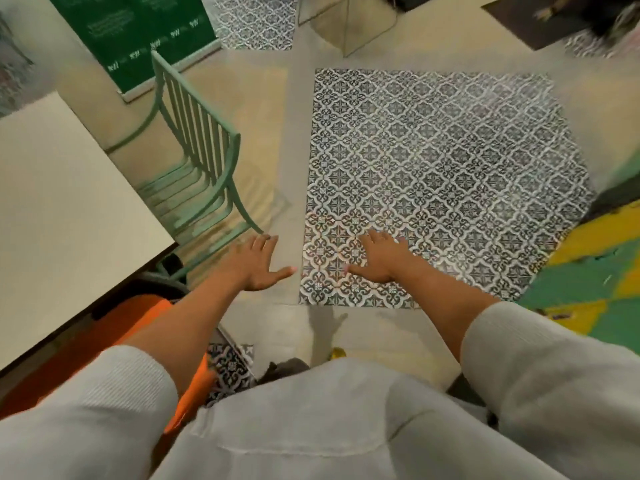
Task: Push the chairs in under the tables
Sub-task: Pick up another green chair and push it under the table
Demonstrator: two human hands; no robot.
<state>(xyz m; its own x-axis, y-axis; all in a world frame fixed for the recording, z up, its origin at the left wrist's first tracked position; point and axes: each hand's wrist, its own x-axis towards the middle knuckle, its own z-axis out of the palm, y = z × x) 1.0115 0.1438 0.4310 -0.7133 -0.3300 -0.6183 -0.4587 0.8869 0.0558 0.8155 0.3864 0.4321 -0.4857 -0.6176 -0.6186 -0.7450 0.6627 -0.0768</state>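
Observation:
A pale green metal chair (pixel 199 147) with a slatted back and seat stands at the right side of a cream table (pixel 65 209), its seat partly out from under the tabletop. An orange chair (pixel 114 336) sits low at the table's near corner, mostly hidden by my left arm. My left hand (pixel 254 263) hovers open, palm down, just in front of the green chair's near leg, touching nothing. My right hand (pixel 379 258) is open too, fingers spread, over the patterned floor tiles.
A patch of dark patterned tiles (pixel 443 181) covers the floor to the right of the green chair. A green banner (pixel 138 32) leans at the back left. Yellow and green floor paint (pixel 588 285) lies at the right. A glass panel (pixel 346 22) stands at the back.

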